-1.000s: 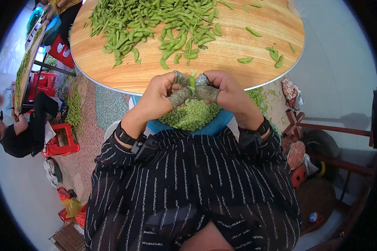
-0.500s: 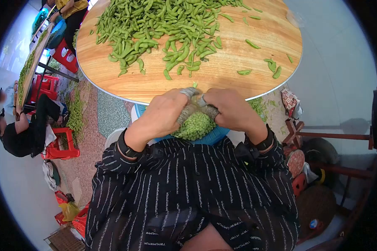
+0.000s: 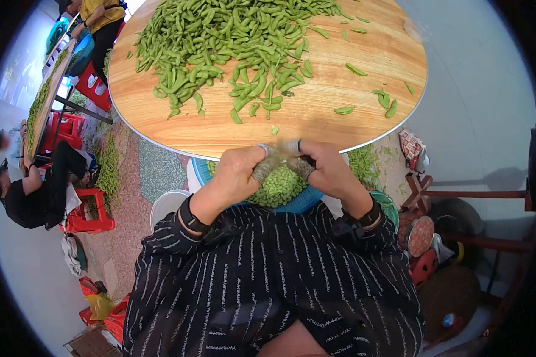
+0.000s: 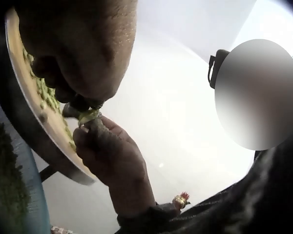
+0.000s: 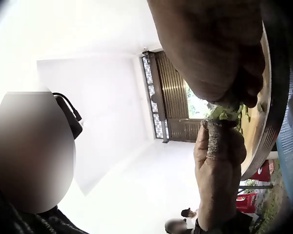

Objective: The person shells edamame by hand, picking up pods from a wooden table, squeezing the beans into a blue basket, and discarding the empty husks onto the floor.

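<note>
Over the shelled green beans (image 3: 280,187) in a blue basin (image 3: 307,200), the left hand (image 3: 235,174) and right hand (image 3: 335,169) meet with curled fingers. Their thumbs and forefingers are wrapped in grey-speckled coverings. Between the fingertips both hands pinch a green pod (image 4: 89,116), its split skin (image 5: 224,113) also showing in the right wrist view. In the head view that pod is blurred and mostly hidden. Just beyond the hands a pile of whole pods (image 3: 220,44) lies on the round wooden table (image 3: 363,119).
Loose pods (image 3: 343,110) lie toward the table's right. A white bucket (image 3: 167,208) stands left of the basin, a green basket (image 3: 386,208) to the right. Red stools (image 3: 89,211) and seated people (image 3: 33,190) are at far left; a wooden frame (image 3: 420,183) stands at right.
The pod stood upright and plain between the fingers earlier; now it is mostly hidden. Both hands appear lower in the head view, with the fingertips blurred, and the view itself has shifted slightly.
</note>
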Demonstrator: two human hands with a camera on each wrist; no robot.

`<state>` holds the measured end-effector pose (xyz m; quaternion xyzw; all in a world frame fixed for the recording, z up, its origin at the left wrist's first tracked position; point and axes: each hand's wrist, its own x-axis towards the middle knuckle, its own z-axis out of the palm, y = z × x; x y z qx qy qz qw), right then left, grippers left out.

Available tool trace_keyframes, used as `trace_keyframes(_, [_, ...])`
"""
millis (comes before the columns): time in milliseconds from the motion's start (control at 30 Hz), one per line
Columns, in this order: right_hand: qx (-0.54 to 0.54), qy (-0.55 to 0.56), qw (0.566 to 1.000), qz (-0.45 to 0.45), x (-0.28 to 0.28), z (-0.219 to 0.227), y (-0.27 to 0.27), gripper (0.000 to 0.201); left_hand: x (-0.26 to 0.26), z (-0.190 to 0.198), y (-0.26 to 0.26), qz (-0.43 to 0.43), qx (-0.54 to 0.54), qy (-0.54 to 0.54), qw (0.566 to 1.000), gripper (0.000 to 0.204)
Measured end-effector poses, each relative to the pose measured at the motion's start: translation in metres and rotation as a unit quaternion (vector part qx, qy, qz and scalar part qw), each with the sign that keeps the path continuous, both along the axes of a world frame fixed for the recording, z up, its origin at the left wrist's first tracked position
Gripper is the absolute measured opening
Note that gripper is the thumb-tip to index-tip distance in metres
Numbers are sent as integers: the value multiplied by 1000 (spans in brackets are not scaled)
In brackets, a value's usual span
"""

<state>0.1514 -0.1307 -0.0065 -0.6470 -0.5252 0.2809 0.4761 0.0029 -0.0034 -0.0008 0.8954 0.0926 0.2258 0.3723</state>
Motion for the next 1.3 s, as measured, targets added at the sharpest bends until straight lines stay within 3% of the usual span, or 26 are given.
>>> trace_keyframes(33, [-1, -53, 998, 33, 2, -1, -1, 11, 0, 0, 0, -13, 0, 36, 999, 14])
trace_keyframes(100, [4, -47, 999, 11, 10, 2, -6, 13, 5, 12, 1, -25, -31, 145, 989, 14])
trace_keyframes(133, [7, -38, 999, -8, 15, 3, -10, 14, 9, 8, 6, -26, -30, 145, 989, 14])
trace_keyframes(167, [10, -39, 999, -9, 26, 6, -14, 14, 14, 1, 13, -7, -86, 76, 993, 15])
trace_keyframes(200, [11, -73, 994, -81, 41, 9, -19, 16, 20, -2, 20, 11, -143, 7, 990, 17])
trace_keyframes(233, [11, -105, 983, -152, 51, 12, -24, 17, 29, 4, 28, 27, -43, -29, 998, 21])
trace_keyframes(267, [12, -106, 983, -152, 55, 20, -28, 17, 38, 6, 33, 27, -42, -30, 998, 21])
trace_keyframes(333, [-43, -128, 957, -256, 61, 37, -29, 21, 55, 12, 44, 41, 138, -42, 989, 21])
trace_keyframes(367, [-34, -130, 960, -246, 62, 31, -27, 21, 63, 12, 49, 52, 144, -43, 987, 21])
trace_keyframes(433, [40, -70, 979, -186, 54, 6, -24, 22, 76, 0, 55, -8, 203, 109, 973, 19])
trace_keyframes(667, [18, 143, 980, -137, 15, -13, 0, 30, 76, 6, 62, 10, 248, 112, 962, 13])
trace_keyframes(700, [13, 220, 969, -114, 9, -8, 4, 36, 73, 7, 60, 39, 94, 65, 993, 12])
trace_keyframes(733, [6, 295, 951, -91, 3, -3, 8, 41, 68, 8, 56, 66, -64, 16, 996, 11])
trace_keyframes(767, [10, 333, 941, -65, -1, 1, 15, 49, 64, 10, 50, 69, -65, 16, 995, 11])
trace_keyframes(800, [9, 334, 941, -61, -5, 4, 21, 49, 61, 13, 40, 47, -243, -50, 968, 13])
trace_keyframes(833, [31, 369, 928, -40, -8, 5, 26, 46, 57, 14, 32, 24, -412, -116, 904, 15])
trace_keyframes(900, [54, 403, 913, -15, -14, 6, 32, 43, 49, 10, 18, 20, -414, -142, 899, 18])
trace_keyframes(1000, [70, 391, 913, -91, -19, 6, 35, 31, 38, 11, 11, 9, -361, -186, 914, 21])
trace_keyframes(1067, [79, 299, 948, -78, -15, 7, 28, 17, 34, 8, 8, 21, -325, -204, 923, 18])
trace_keyframes(1100, [76, 298, 946, -98, -14, 8, 24, 17, 30, 15, 3, 29, -412, -177, 893, 18])
trace_keyframes(1133, [75, 284, 952, -88, -14, 11, 24, 14, 29, 11, 3, 14, -422, -168, 891, 18])
trace_keyframes(1200, [74, 267, 956, -93, -13, 15, 20, 12, 30, 5, 4, 16, -380, -223, 897, 21])
trace_keyframes(1300, [46, 288, 955, -52, -12, 15, 17, 14, 24, 7, 6, 0, -367, -166, 915, 21])
